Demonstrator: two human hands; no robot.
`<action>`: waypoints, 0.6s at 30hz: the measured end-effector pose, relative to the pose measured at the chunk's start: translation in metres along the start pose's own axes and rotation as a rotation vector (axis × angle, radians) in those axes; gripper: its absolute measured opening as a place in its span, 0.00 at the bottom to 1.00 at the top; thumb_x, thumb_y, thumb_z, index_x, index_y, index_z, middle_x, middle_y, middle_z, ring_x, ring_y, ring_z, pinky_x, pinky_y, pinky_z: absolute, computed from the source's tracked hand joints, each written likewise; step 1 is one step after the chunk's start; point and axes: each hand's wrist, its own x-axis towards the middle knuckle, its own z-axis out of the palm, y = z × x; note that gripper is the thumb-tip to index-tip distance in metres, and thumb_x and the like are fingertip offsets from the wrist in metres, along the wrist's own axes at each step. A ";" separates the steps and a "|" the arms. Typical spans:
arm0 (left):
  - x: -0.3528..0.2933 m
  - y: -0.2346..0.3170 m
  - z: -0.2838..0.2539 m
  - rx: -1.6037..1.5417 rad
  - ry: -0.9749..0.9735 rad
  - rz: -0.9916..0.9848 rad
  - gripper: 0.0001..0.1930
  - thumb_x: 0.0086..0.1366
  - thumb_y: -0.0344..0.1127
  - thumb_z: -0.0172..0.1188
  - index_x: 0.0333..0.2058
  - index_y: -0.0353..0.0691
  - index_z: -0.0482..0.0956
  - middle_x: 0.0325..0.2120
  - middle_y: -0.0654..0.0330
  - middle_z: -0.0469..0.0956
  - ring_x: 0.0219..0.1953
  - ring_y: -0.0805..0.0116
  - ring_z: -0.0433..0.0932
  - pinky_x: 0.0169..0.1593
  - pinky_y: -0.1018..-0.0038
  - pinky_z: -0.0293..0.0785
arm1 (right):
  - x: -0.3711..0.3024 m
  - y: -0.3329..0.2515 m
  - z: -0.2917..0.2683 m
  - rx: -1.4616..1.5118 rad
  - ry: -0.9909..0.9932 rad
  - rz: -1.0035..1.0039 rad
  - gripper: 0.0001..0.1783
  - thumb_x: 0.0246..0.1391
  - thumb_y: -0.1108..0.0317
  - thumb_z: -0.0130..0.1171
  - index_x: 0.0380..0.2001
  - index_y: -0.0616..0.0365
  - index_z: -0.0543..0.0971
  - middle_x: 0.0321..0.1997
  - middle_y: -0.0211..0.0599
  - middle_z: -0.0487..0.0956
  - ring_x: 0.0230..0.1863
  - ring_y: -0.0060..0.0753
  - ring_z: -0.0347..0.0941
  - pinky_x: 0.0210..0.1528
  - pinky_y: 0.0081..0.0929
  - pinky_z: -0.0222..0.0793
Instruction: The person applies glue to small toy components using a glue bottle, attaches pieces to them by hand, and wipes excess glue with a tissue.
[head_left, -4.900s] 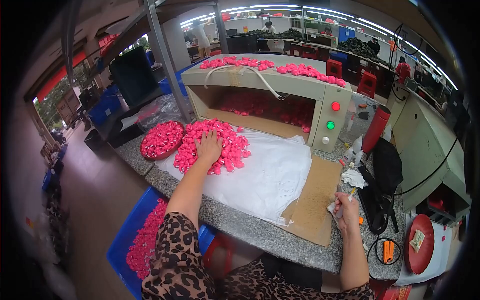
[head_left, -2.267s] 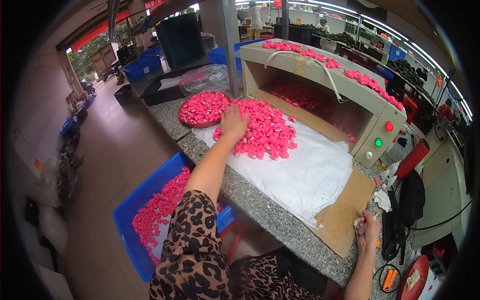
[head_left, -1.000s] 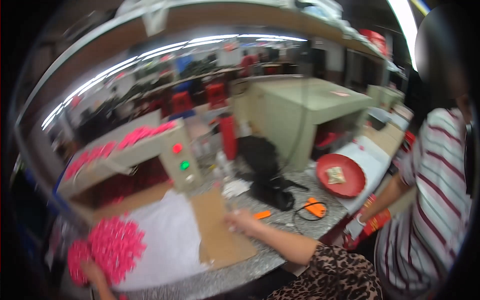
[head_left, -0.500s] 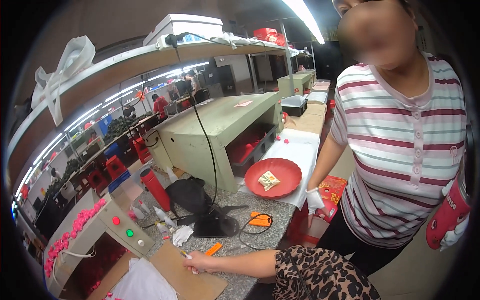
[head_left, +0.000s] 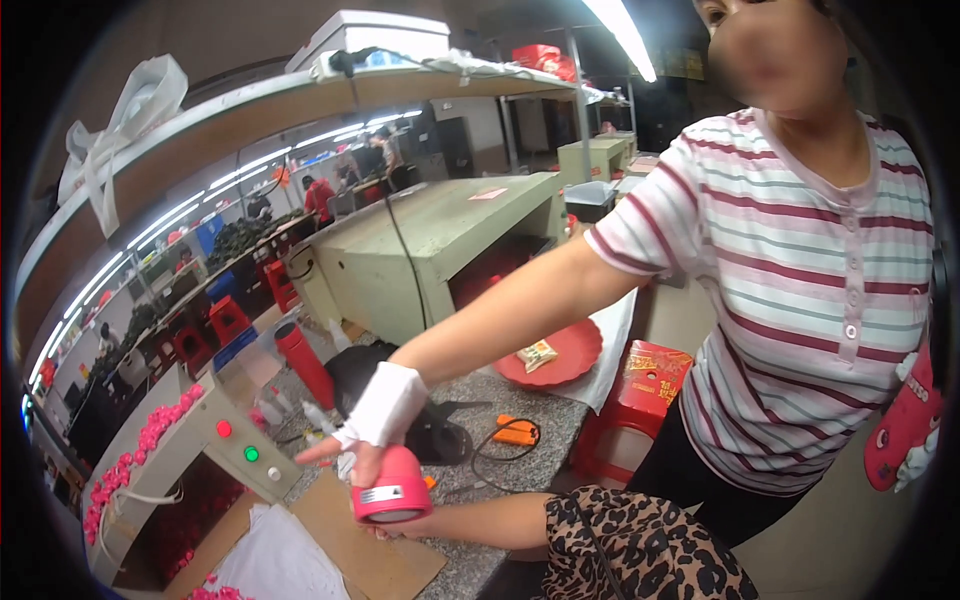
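Note:
My right arm comes in at the lower right in a leopard-print sleeve [head_left: 650, 540]. My right hand [head_left: 390, 528] is low over a brown board [head_left: 375, 555] on the speckled worktop. Its curled fingers are mostly hidden behind a pinkish-red domed object [head_left: 392, 482] with a white label, so whatever they hold does not show. A co-worker's hand in a white partial glove [head_left: 385, 405] holds that domed object from above. Nearby on the worktop lies a white cloth [head_left: 285, 560]. My left hand is out of sight.
A beige machine [head_left: 205, 435] with coloured buttons and pink pieces on top stands at left. Behind are a larger beige machine [head_left: 410, 225], a red flask [head_left: 303, 362], a black bag [head_left: 365, 375] and a red dish [head_left: 560, 350]. The striped-shirted co-worker [head_left: 800, 300] stands right, holding another red object [head_left: 903, 440].
The co-worker's arm has reached across the worktop, bringing the domed object in front of my right hand. Half a second ago my right hand showed, closed around a slim white item with a yellowish tip.

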 end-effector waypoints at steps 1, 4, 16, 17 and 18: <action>-0.011 0.022 -0.009 -0.039 0.005 -0.009 0.27 0.60 0.47 0.38 0.51 0.30 0.60 0.50 0.43 0.61 0.53 0.50 0.59 0.57 0.66 0.52 | -0.006 -0.008 0.005 -0.096 0.040 0.026 0.06 0.47 0.64 0.52 0.27 0.52 0.69 0.14 0.23 0.65 0.12 0.15 0.60 0.12 0.14 0.54; 0.031 -0.097 0.038 0.097 0.037 -0.056 0.30 0.59 0.50 0.40 0.52 0.31 0.58 0.51 0.43 0.59 0.55 0.49 0.56 0.58 0.69 0.49 | -0.008 -0.021 0.022 -0.101 0.019 0.101 0.07 0.46 0.67 0.53 0.29 0.55 0.69 0.15 0.28 0.66 0.13 0.19 0.61 0.12 0.17 0.54; -0.005 0.031 -0.009 -0.063 -0.043 -0.156 0.28 0.61 0.48 0.39 0.53 0.31 0.55 0.52 0.45 0.58 0.55 0.51 0.57 0.56 0.67 0.53 | 0.003 -0.017 0.000 -0.231 0.034 0.005 0.06 0.47 0.68 0.53 0.23 0.60 0.73 0.13 0.27 0.69 0.13 0.17 0.63 0.14 0.14 0.59; -0.008 0.040 -0.012 -0.037 -0.084 -0.180 0.28 0.61 0.48 0.38 0.53 0.31 0.55 0.53 0.46 0.57 0.55 0.52 0.56 0.56 0.68 0.53 | 0.002 -0.017 0.002 -0.234 0.007 0.018 0.06 0.47 0.68 0.53 0.23 0.60 0.73 0.13 0.27 0.69 0.13 0.17 0.63 0.14 0.14 0.59; -0.011 0.042 -0.016 -0.033 -0.089 -0.191 0.28 0.61 0.49 0.38 0.54 0.32 0.55 0.54 0.47 0.56 0.56 0.52 0.56 0.57 0.67 0.52 | 0.000 -0.020 0.006 -0.232 0.041 0.046 0.06 0.45 0.69 0.54 0.21 0.58 0.72 0.13 0.26 0.69 0.12 0.16 0.62 0.14 0.14 0.59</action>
